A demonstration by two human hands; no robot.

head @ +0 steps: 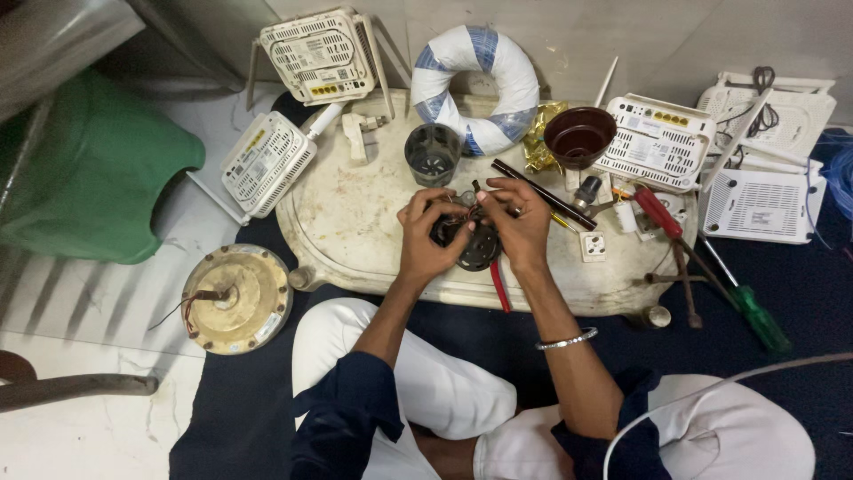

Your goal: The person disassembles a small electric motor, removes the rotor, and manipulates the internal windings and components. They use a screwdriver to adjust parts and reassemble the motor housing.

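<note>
On tray centre: your 2 hands meet over a round black motor part (471, 242) resting on the worn cream plastic tray (355, 222).
Left hand (425, 238): your fingers curl closed around the part's left edge.
Right hand (520, 224): your fingertips pinch its thin wires.
Nearby: dark ribbed cup (433, 153) just behind; red-handled pliers (668, 233) well right.

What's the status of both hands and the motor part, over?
Left hand and right hand both gripping dark round motor part. Red-handled pliers beneath. Nothing blocking.
</note>
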